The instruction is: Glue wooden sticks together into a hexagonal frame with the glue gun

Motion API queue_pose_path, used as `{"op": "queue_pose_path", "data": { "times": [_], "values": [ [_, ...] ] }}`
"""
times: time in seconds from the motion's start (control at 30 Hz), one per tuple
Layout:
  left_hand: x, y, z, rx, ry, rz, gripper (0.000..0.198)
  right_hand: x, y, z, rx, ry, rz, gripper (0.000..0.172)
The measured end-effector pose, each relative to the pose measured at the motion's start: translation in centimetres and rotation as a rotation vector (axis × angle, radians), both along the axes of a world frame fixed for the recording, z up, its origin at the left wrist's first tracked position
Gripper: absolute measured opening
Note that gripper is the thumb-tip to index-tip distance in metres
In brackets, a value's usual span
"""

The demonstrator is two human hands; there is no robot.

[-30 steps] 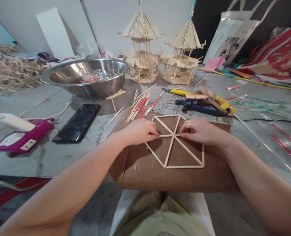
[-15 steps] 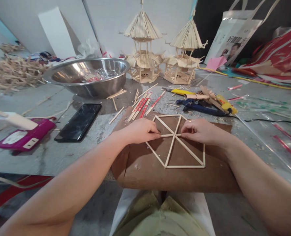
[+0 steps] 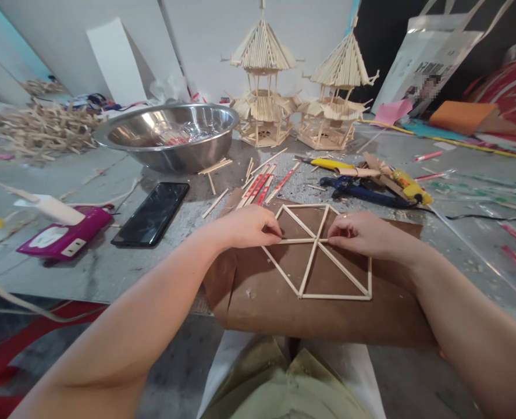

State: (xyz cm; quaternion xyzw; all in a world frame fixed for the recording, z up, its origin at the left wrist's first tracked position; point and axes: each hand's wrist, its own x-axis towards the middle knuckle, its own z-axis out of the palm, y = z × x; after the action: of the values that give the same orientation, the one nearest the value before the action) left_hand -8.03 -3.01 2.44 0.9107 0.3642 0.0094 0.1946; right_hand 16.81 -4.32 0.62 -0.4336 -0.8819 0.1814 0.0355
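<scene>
A hexagonal frame of pale sticks [image 3: 335, 297] with crossing spokes lies flat on a brown board [image 3: 258, 314]. At its left side, my left hand [image 3: 258, 227] pinches the outer end of a horizontal spoke. My right hand [image 3: 356, 233] is closed in a pinch on the spoke to the right of the centre joint; its fingers hide the frame's right corner. Just beyond the board lie loose sticks, some with red wrappers [image 3: 258, 185].
Behind stand two stick pagodas [image 3: 264, 107] [image 3: 334, 110] and a steel basin [image 3: 170, 157]. On the left are a black phone [image 3: 150, 214] and a purple power strip [image 3: 66, 235]. A blue glue gun [image 3: 366, 193] and a yellow cutter [image 3: 327, 163] lie beyond my right hand.
The view has shifted slightly, so most things appear farther right. My left hand has slid a little outward along the spoke; my right hand keeps nearly the same place on the frame.
</scene>
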Motion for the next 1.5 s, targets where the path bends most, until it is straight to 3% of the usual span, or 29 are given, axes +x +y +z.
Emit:
{"op": "queue_pose_path", "data": {
  "times": [0.27, 0.6, 0.83, 1.13, 1.5],
  "values": [
    [0.4, -0.1, -0.3, 0.067, -0.016, -0.047, 0.016, -0.1, 0.0, 0.1, 0.005, 0.002, 0.004, 0.02],
    [0.6, -0.1, -0.8, 0.052, 0.016, -0.005, 0.017, 0.0, 0.0, -0.1, 0.017, 0.023, -0.002, 0.019],
    [0.6, 0.0, -0.8, 0.065, 0.049, -0.005, 0.018, -1.9, -0.8, -0.3, 0.199, 0.16, -0.032, 0.021],
    [1.0, -0.3, -0.5, 0.089, 0.117, 0.026, 0.018, -3.9, -0.8, -0.4, 0.21, -0.01, 0.003, 0.022],
    [1.2, -0.4, -0.5, 0.143, 0.177, 0.007, 0.019, -4.3, -0.8, -0.4, 0.199, -0.043, 0.005, 0.022]
  ]
}}
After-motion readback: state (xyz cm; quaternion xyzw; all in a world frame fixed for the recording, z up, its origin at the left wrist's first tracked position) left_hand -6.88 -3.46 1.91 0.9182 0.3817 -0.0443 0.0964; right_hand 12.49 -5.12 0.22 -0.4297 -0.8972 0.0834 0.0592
